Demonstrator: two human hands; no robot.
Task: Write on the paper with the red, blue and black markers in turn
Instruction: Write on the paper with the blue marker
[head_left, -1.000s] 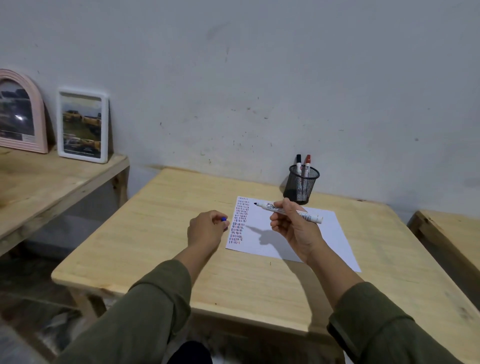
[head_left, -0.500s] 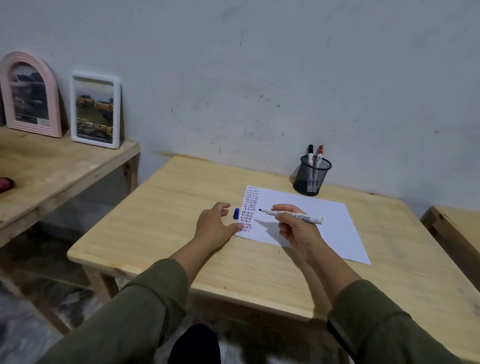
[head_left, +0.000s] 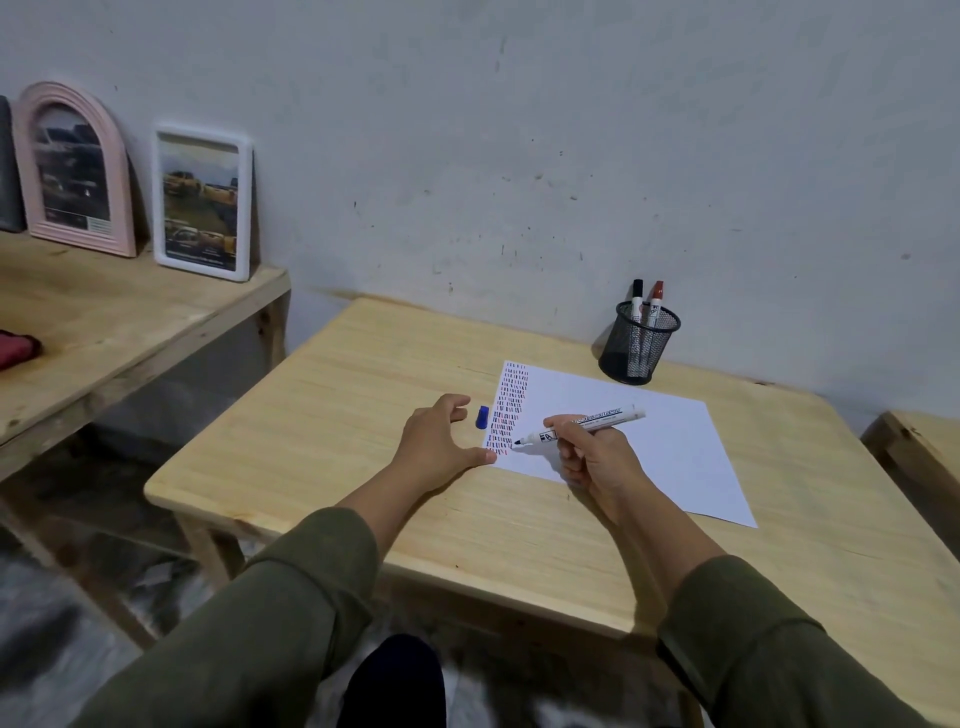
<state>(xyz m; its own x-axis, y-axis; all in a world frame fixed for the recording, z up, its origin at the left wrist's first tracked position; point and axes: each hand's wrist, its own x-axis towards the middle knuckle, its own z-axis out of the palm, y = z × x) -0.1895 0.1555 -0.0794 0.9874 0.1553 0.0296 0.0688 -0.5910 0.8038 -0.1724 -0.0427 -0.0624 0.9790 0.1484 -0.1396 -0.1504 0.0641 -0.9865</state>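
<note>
Blue marker: gripped in my right hand, tip at paper; left hand spread empty, steadying sheet. Press lightly, short stroke.

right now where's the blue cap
The blue cap lies on the wooden table, just off the paper's left edge, between the left hand's spread fingers and the columns of marks.

Table bears paper, cap, holder
</note>
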